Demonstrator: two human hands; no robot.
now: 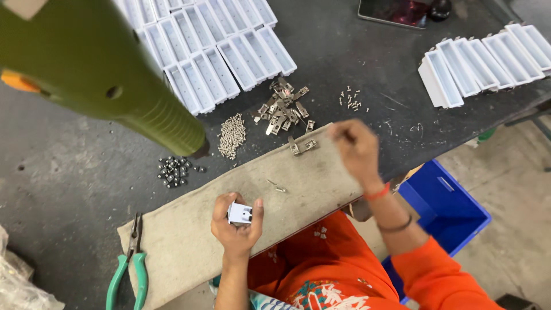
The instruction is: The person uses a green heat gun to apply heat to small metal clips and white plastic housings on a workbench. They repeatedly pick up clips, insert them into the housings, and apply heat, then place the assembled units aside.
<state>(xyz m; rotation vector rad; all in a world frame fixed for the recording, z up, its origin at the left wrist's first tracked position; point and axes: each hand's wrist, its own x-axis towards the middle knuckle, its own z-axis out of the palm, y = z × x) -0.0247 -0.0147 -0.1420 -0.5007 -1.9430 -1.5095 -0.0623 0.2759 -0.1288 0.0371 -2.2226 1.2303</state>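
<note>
My left hand [236,225] holds a small white plastic housing [240,214] over the beige cloth mat [189,235] at the table's near edge. My right hand [356,149] is raised above the mat's right end, blurred, fingers pinched together; whether something small sits in them cannot be seen. Just left of that hand two metal clips [302,145] lie on the mat. A loose screw [279,188] lies on the mat near the left hand. A green powered screwdriver [103,80] hangs over the table at upper left, its tip near a pile of small screws [232,135].
A heap of metal clips [284,108], dark small balls [175,170] and a few tiny screws [351,99] lie on the dark table. White plastic housings stand in rows at top centre [212,51] and right [488,60]. Green-handled pliers [130,270] lie left; a blue crate [445,209] sits below right.
</note>
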